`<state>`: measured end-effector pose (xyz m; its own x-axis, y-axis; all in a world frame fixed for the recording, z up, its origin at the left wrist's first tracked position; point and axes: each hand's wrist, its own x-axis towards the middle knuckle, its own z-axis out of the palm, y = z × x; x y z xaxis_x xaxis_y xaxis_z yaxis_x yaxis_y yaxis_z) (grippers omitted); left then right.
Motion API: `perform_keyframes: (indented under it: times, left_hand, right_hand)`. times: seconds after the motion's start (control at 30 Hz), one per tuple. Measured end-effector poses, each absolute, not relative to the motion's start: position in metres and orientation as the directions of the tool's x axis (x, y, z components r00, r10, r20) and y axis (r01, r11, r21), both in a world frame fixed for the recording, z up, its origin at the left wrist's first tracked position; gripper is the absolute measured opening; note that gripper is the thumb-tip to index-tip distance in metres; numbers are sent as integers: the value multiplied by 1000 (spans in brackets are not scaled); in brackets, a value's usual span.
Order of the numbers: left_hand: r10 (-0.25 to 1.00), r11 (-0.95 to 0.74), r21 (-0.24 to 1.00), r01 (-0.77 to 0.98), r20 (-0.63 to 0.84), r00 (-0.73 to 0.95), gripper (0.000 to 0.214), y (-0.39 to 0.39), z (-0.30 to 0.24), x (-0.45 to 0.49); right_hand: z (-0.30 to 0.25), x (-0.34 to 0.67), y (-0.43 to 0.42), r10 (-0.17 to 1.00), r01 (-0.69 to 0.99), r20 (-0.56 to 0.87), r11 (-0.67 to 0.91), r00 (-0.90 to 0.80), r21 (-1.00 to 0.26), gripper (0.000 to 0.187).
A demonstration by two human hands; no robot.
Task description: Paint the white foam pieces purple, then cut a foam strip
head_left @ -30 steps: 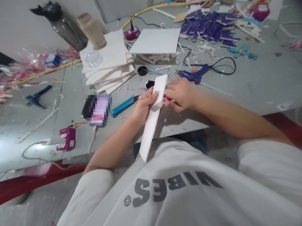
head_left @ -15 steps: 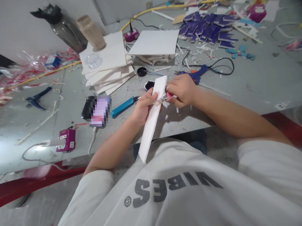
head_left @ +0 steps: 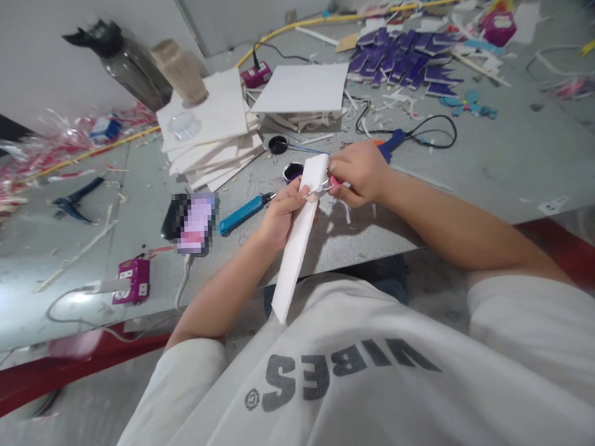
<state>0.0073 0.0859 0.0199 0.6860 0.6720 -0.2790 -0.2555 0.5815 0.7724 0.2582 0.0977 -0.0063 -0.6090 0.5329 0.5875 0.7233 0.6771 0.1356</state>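
Observation:
My left hand (head_left: pixel 284 214) is closed around a long white foam board strip (head_left: pixel 296 249), thumb on its top face. The strip slants from my shirt up towards the table. My right hand (head_left: pixel 361 171) is closed on a small pink-handled metal tool (head_left: pixel 333 182), mostly hidden by the fingers. Its metal part lies across the strip near the left thumb; I cannot tell its exact kind. Thin white shavings (head_left: pixel 347 211) hang below the right fingers. Just behind the strip stands an open pot of dark paint (head_left: pixel 292 173). A blue utility knife (head_left: pixel 242 214) lies beside my left hand.
White boards (head_left: pixel 210 158) are stacked at back left, with a beige bottle (head_left: pixel 180 70) on top. Purple-painted pieces (head_left: pixel 408 54) lie heaped at the back. A blue glue gun (head_left: pixel 391 142) with a looped cord rests behind my right hand. A phone (head_left: pixel 196 221) sits left.
The tool's metal part has shifted slightly on the strip, and a longer white shaving dangles below my right hand. Both hands keep their grips. The camera view has tilted a little.

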Motion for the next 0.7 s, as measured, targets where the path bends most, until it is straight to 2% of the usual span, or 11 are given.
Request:
perform_keyframes:
  times: [0.1, 0.17, 0.37, 0.57, 0.7]
  left_hand:
    - [693, 498, 808, -313, -155, 704, 55, 85, 19, 7]
    - [686, 501, 808, -311, -152, 711, 55, 85, 18, 6]
    - [649, 504, 826, -254, -168, 742, 61, 87, 19, 6]
    - [664, 513, 807, -292, -157, 731, 49, 82, 21, 6]
    - [641, 511, 813, -280, -143, 754, 54, 81, 18, 5]
  right_hand:
    - [-7, 261, 100, 459, 693, 655, 708, -600, 139, 65]
    - [-6, 264, 102, 448, 680, 670, 724, -592, 117, 63]
    - [-7, 271, 103, 595, 732, 573, 681, -565, 14, 76]
    - [-3, 280, 105, 561, 745, 627, 665, -541, 49, 73]
    - [-1, 294, 111, 558, 766, 661, 642, -501, 39, 74]
